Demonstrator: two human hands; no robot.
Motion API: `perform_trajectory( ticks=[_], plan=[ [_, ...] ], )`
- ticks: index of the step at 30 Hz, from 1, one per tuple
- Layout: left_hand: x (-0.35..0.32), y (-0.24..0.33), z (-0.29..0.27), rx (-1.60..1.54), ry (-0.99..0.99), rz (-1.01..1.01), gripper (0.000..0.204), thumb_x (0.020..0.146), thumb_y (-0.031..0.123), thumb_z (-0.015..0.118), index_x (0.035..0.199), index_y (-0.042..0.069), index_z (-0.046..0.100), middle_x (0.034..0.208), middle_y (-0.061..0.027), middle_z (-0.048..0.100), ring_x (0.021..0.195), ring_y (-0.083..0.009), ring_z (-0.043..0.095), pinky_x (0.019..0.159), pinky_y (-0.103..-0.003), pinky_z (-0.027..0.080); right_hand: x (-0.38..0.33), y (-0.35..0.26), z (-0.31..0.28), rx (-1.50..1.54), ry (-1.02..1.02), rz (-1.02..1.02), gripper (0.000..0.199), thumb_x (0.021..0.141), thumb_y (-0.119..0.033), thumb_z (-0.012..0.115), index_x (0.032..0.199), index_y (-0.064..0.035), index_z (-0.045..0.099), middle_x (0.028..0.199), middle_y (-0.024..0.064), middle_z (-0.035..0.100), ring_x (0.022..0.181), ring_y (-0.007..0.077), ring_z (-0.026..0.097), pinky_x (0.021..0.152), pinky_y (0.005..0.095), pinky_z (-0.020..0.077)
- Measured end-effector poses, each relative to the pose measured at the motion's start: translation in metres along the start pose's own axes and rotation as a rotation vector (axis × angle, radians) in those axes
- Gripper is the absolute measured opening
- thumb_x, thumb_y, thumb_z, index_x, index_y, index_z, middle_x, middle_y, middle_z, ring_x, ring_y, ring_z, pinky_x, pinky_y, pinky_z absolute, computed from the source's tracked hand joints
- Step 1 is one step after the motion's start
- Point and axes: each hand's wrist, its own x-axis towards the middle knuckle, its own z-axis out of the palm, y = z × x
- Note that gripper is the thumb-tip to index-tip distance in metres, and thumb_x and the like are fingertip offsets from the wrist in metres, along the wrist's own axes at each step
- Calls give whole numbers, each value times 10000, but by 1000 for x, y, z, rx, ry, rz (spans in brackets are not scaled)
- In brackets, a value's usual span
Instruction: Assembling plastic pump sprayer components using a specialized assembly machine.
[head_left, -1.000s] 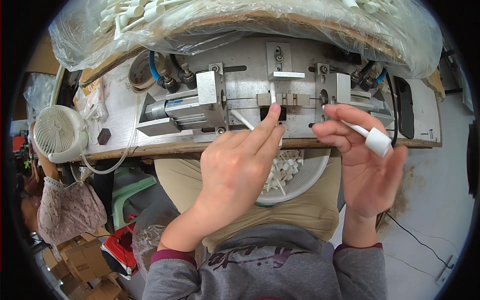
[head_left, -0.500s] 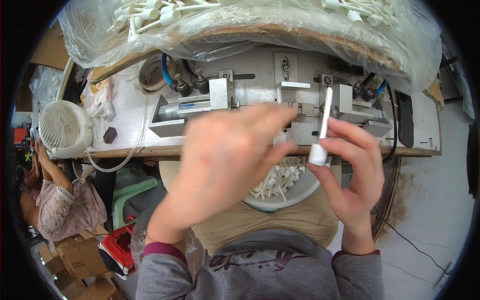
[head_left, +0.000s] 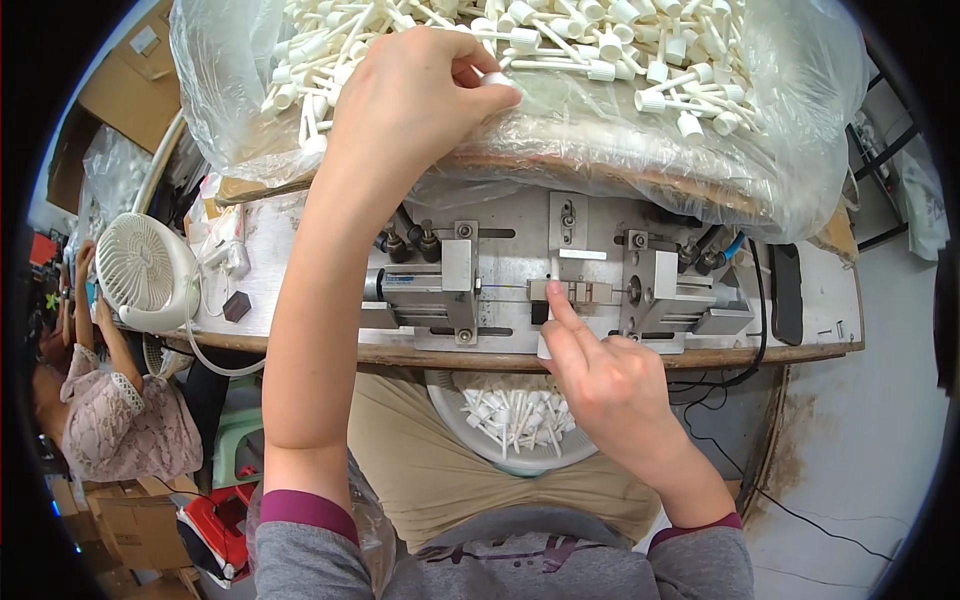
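My left hand [head_left: 425, 95] reaches over the heap of white capped sticks [head_left: 610, 45] at the far side. Its thumb and fingers pinch one white cap [head_left: 493, 80]; that piece's stem is hidden. My right hand [head_left: 615, 385] is at the metal clamping fixture [head_left: 600, 292] in the middle of the bench. Its index finger stretches onto the small block there, and the other fingers are curled. A white cap [head_left: 543, 346] shows at those curled fingers, over the bench's front edge; its stem is covered by the hand.
Two air cylinders [head_left: 425, 283] [head_left: 680, 290] flank the fixture. Below the bench edge, a white basin [head_left: 450, 420] on my lap holds many white pieces. A fan [head_left: 150, 270] stands left, a dark phone [head_left: 786, 295] right. Another person [head_left: 130, 420] sits at far left.
My left hand has moved from above the bench up to the heap and closed on a cap. My right hand has brought the capped stick down and left to the fixture. The view has shifted.
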Motion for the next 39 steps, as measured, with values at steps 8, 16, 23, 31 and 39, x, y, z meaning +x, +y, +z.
perform_trajectory(
  ticks=[8, 16, 23, 31, 39],
  plan=[
    [-60, 43, -22, -524, 36, 189, 278, 787, 1, 817, 1060, 0, 765, 1052, -84, 711, 909, -138, 702, 787, -256, 594, 6, 3, -19, 97, -154, 4, 211, 771, -126, 740, 923, -44, 619, 1144, 177, 742, 460, 145, 587, 468, 254, 476],
    [-160, 61, 0, -234, -131, 175, 356, 737, 39, 831, 1084, 42, 752, 1318, -143, 678, 922, -240, 735, 773, -319, 594, 92, 83, -59, 381, 317, 285, 155, 836, -149, 797, 948, -56, 744, 854, -1, 712, 653, 47, 558, 584, 197, 426],
    [-179, 57, 44, 30, -203, 275, 254, 774, 114, 807, 1009, 46, 737, 1281, -123, 697, 659, -195, 696, 598, -299, 540, 175, 146, -31, -68, 128, 274, 277, 788, -133, 738, 1007, 30, 690, 922, 218, 678, 889, 345, 662, 815, 417, 532],
    [-170, 56, 47, 108, -229, 288, 255, 777, 140, 806, 1016, 68, 755, 1259, -117, 711, 544, -193, 650, 544, -294, 516, 145, 117, -53, 524, 47, 340, 226, 823, -163, 793, 951, 5, 712, 850, 54, 668, 788, 154, 588, 702, 274, 462],
    [-156, 48, 26, -2, -314, 295, 309, 781, 176, 823, 1062, 73, 749, 1180, -92, 737, 615, -218, 691, 558, -308, 544, 50, 55, -46, 482, 288, 152, 299, 746, -33, 827, 1013, -11, 693, 1072, 97, 653, 874, 171, 633, 725, 278, 515]
  ],
)
